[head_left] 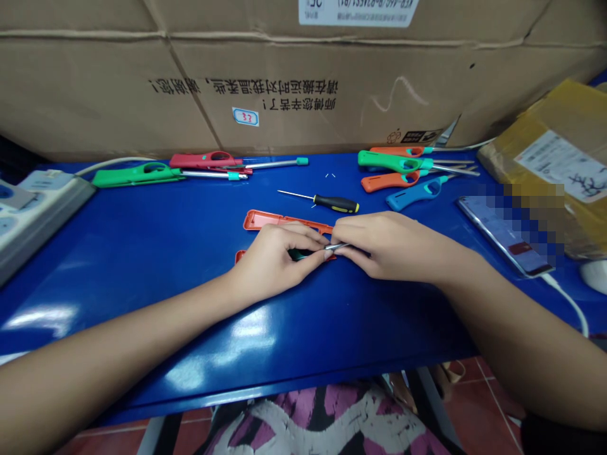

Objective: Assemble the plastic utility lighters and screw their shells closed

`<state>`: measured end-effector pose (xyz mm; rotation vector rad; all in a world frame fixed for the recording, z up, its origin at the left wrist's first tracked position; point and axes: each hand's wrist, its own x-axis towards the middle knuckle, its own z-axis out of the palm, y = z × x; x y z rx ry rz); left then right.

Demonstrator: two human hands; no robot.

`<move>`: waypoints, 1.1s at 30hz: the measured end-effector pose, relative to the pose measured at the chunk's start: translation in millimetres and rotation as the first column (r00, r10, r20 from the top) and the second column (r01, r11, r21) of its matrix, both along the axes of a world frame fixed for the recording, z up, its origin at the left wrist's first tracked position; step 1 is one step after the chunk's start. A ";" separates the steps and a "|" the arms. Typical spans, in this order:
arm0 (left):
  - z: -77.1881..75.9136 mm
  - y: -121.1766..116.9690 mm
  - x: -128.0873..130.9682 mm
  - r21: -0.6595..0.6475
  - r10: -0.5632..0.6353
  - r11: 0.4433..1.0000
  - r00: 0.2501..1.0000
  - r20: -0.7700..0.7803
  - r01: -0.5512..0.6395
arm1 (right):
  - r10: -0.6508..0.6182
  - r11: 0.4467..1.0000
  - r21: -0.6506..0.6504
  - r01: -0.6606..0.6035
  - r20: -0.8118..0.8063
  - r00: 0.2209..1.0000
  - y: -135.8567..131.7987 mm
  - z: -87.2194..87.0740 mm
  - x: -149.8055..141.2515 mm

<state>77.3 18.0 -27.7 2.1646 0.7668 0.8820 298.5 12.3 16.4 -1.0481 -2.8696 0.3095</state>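
Note:
Over the middle of the table, my left hand [275, 256] and my right hand [374, 243] meet, fingers closed around a thin silvery metal tube [334, 247]. My left thumb and fingers pinch its left end. My right fingertips hold the other end, which is partly covered. A dark green part shows under my left palm, mostly hidden. Behind and beneath my hands lies an orange-red lighter shell half [260, 220], hollow side up. A second orange-red shell piece [239, 256] peeks out beside my left wrist.
A black-and-yellow screwdriver [336, 203] lies behind my hands. Green [137, 175] and red lighters [203, 160] rest at back left, with several lighters [412, 183] at back right. A power strip [38, 215], phone [505, 234], taped box [554, 164] and large carton [265, 69] border the table.

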 end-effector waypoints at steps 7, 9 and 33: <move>0.0 -0.3 0.9 -0.036 0.003 0.999 1.000 0.019 -0.002 | 0.028 0.994 0.105 -0.028 0.003 1.000 -0.4 -3.3 -2.2; 0.0 -0.3 0.9 -0.041 0.003 0.999 1.000 0.021 -0.002 | 0.035 0.992 0.119 -0.034 -0.010 0.999 -0.2 -3.6 -1.1; 0.2 0.5 0.6 -0.055 0.036 0.998 0.998 0.042 -0.034 | 0.084 0.973 0.218 -0.075 -0.031 0.996 -0.8 -7.2 -1.2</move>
